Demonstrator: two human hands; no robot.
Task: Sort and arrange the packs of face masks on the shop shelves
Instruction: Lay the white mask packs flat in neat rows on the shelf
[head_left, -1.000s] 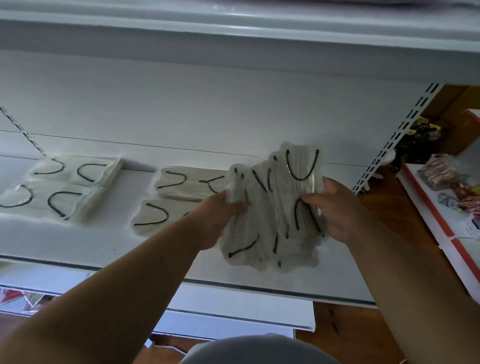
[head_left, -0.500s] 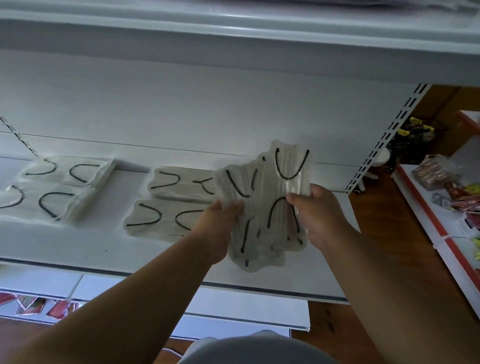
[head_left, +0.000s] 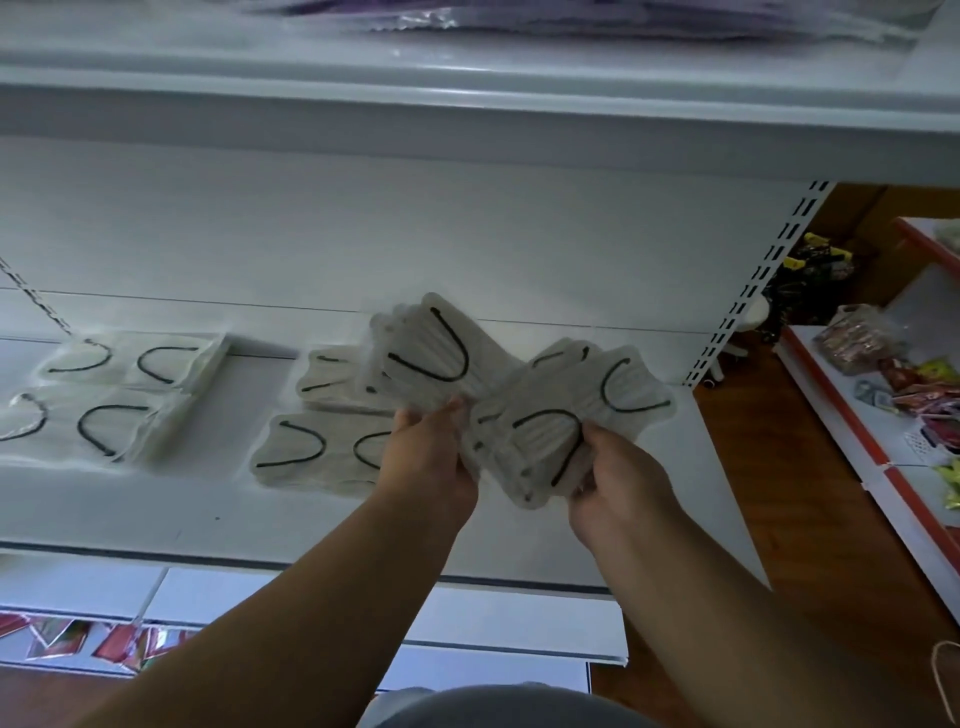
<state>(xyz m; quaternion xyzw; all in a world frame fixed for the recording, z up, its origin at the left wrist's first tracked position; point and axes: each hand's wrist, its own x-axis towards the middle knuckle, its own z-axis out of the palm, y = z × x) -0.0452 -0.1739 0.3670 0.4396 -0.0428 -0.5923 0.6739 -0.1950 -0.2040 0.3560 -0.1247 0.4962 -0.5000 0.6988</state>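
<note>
writing: none could be read | left hand (head_left: 428, 457) pinched one mask pack (head_left: 423, 358), long side leaning up-left | right hand (head_left: 618, 488) gripped a fanned bunch (head_left: 566, 421), long side running up-right | both held over the shelf (head_left: 156, 514) | near: two piles (head_left: 311, 415) left, snacks (head_left: 883, 364) right

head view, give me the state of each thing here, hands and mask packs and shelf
left hand: grips a fanned bunch of mask packs
left bunch: held up, tilted
right hand: grips a second bunch
right bunch: held, splayed
middle stack: lying flat on the shelf
far-left stack: lying flat
shelf: holds both stacks
</note>
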